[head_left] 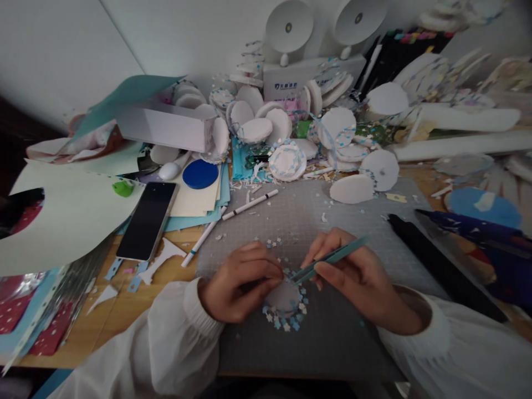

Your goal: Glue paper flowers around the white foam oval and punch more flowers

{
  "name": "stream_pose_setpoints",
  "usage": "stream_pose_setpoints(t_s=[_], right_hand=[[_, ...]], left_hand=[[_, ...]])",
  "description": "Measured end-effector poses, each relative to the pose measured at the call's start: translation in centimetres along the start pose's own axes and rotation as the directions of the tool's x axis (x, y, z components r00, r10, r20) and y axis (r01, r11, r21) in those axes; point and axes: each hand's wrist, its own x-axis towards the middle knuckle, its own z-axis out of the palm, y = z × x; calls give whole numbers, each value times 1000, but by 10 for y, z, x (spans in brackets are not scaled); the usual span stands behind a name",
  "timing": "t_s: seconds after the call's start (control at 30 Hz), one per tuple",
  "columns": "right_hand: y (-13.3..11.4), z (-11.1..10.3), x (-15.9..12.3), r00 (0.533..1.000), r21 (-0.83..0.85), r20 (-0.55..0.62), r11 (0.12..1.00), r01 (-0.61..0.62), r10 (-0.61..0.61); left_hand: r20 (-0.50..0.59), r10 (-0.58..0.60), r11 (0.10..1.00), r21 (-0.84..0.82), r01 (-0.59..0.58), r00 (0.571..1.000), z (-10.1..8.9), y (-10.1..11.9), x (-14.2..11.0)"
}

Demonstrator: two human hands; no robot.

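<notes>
My right hand point(361, 282) pinched tweezers point(332, 259); my left hand point(241, 282) curled almost closed by the starry circle point(285, 299), hold unclear. Gentle nudges seemed best.

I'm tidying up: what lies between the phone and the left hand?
In the head view, a white pen and a white paper scrap lie between the phone and the left hand, the scrap nearer the phone.

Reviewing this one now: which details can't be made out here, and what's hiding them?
All in the head view:
- Small disc: upper-left rim, hidden by the left hand.
- Teal tweezers: tips too small and blurred to tell whether they grip anything.
- White box: lower print, too blurred to read.
- Lower white roll: far end, cut off by right edge.
</notes>
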Motion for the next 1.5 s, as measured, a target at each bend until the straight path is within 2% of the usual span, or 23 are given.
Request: stream_pose_setpoints(t_s=[0.1,0.23,0.67,0.83,0.97,1.07,1.33,1.5], right_hand=[[1,-2,2,999,104,-30,994,-28,31],[4,-2,3,998,148,-36,988,-41,47],[4,0,4,997,146,15,987,-74,73],[4,-1,3,998,145,1,988,-55,55],[4,-2,2,998,136,0,989,-54,55],[3,-2,1,1000,109,19,994,-21,19],[2,-2,-2,991,39,84,994,99,-102],[3,-1,-3,987,19,90,991,132,-134]], left_hand=[[-27,-15,1000,-8,15,1000,-1,0,1],[-37,-33,999,-19,33,999,-1,-1,1],[-23,-46,998,-37,45,999,-1,0,1],[-41,-87,996,-38,86,995,-2,-1,2],[-6,-117,993,-32,117,993,-3,0,4],[8,-140,989,-46,140,990,-4,3,5],[-38,-260,964,-69,257,965,1,5,5],[-43,-273,959,-97,268,961,0,4,5]])
